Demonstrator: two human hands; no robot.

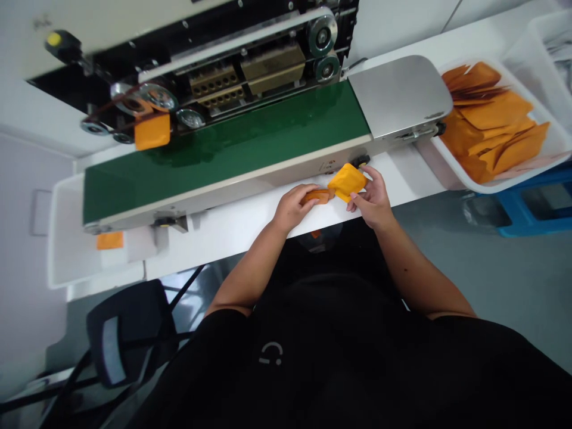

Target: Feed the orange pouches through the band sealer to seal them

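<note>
Both hands meet at the front edge of the white table, just below the sealing machine. My right hand (pixel 372 201) pinches an orange pouch (pixel 347 181) by its right side, holding it tilted. My left hand (pixel 294 205) curls its fingers round a darker orange-brown piece (pixel 318 195) that touches the pouch's left end. The green conveyor belt (pixel 232 149) runs just beyond my hands. Another orange pouch (pixel 152 131) stands at the belt's far left, under the machine's rollers.
A white bin (pixel 527 173) with several orange pouches sits at the right, beyond the machine's metal plate (pixel 397 95). A white tray (pixel 67 262) at the left holds one orange pouch (pixel 109 240). A black chair (pixel 127 333) stands lower left; a blue crate (pixel 531 208) sits under the bin.
</note>
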